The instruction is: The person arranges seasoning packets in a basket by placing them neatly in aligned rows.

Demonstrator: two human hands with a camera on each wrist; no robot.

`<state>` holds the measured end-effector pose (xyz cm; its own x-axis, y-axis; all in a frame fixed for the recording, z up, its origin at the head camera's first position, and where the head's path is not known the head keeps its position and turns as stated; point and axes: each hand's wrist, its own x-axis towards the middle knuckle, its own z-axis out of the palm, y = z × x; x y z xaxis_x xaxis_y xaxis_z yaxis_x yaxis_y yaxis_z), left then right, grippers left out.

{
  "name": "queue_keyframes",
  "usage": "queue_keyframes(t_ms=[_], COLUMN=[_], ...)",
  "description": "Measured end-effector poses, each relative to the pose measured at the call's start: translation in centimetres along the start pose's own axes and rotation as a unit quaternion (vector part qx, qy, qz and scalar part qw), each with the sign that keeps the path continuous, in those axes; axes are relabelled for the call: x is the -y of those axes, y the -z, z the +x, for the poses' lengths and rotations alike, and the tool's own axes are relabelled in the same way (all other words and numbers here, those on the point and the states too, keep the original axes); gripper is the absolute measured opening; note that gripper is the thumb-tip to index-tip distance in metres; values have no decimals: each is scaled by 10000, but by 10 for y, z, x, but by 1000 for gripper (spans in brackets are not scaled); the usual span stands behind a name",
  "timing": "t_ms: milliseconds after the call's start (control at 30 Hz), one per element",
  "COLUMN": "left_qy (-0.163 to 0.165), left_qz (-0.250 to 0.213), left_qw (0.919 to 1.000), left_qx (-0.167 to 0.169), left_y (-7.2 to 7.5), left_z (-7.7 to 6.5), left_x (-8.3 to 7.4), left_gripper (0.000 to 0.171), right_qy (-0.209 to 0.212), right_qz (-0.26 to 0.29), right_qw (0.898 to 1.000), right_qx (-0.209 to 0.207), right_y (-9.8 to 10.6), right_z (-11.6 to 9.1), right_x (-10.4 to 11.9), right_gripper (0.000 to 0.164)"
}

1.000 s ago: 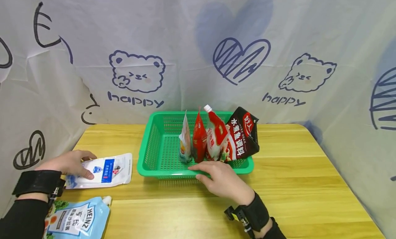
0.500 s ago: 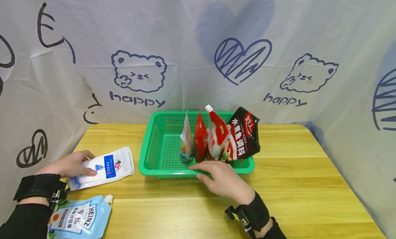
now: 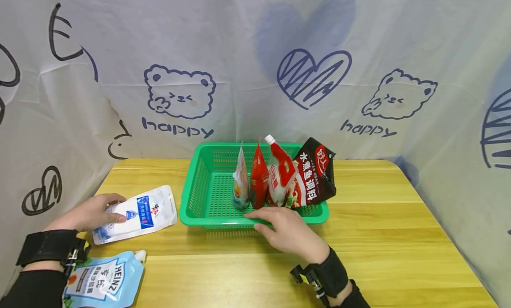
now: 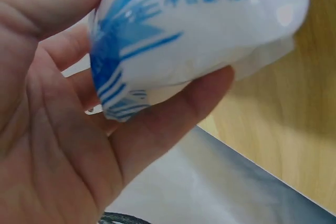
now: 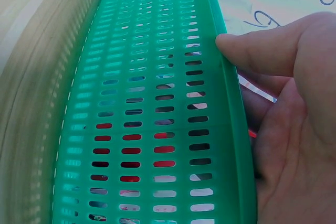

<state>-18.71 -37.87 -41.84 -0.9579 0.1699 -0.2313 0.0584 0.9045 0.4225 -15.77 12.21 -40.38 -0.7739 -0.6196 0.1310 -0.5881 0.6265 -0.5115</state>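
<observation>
A white-and-blue pouch (image 3: 149, 210) slants across the left side of the table (image 3: 383, 250), its far end raised toward the green basket (image 3: 217, 222) and just beside it (whether that end touches the wood, I cannot tell). The left hand (image 3: 92, 214) grips the pouch by its near end, thumb on the upper face and fingers curled beneath. The right hand (image 3: 288, 233) pinches the basket's near rim, thumb outside and fingers over the inner side. In the basket, from its middle rightward, stand a slim pale packet (image 3: 241, 184), a red packet (image 3: 258, 180), a red-and-white pouch (image 3: 278, 177) with a white cap, and a black packet (image 3: 313, 175) leaning out over the right end. Nearer the person, a light blue Heinz pouch (image 3: 104, 281) lies flat, partly hidden by the left sleeve (image 3: 37, 286). Behind the table hangs a pale cloth (image 3: 243, 46) with bears and hearts drawn on it
</observation>
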Motion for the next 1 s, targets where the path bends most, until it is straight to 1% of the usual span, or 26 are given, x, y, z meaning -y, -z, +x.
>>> queue_keyframes(t_ms=[133, 200, 300, 433, 500, 633, 733, 867, 967, 1000], left_qy=[-288, -319, -368, -464, -540, -687, -760, -959, -1241, -1339], left_qz=[15, 26, 62, 253, 432, 766, 882, 887, 831, 801], left_qw=[9986, 9976, 9957, 9906, 9852, 9688, 9572, 9450, 9361, 9343], left_qx=[-440, -617, -846, -1259, -1566, -2256, -2649, -2999, -3185, -3206], left_y=[2, 5, 14, 24, 29, 37, 44, 53, 56, 57], left_z=[-2, -5, -9, -17, -21, -26, -29, -33, -35, -35], left_x=[-2, -5, -13, -30, -40, -60, -76, -97, -113, -119], left_gripper=[65, 64, 64, 62, 60, 55, 53, 52, 52, 53], right_qy=[-11, -17, -20, -20, -25, -37, -19, 11, 22, 24], right_qz=[-25, -35, -19, -25, -26, -16, -20, -42, -28, -18], right_qw=[10000, 10000, 10000, 10000, 10000, 10000, 10000, 10000, 10000, 10000], right_qx=[9, 21, 34, 5, -6, -11, -21, -31, -37, -41], right_y=[0, 0, 0, 0, 0, 0, -1, -1, -1, -1], right_z=[0, 0, 0, 0, 0, -1, -1, 0, 0, 0], right_x=[1, 1, 1, 1, 1, 0, 0, 0, 0, 0], right_gripper=[33, 33, 33, 33, 33, 33, 33, 33, 33, 33])
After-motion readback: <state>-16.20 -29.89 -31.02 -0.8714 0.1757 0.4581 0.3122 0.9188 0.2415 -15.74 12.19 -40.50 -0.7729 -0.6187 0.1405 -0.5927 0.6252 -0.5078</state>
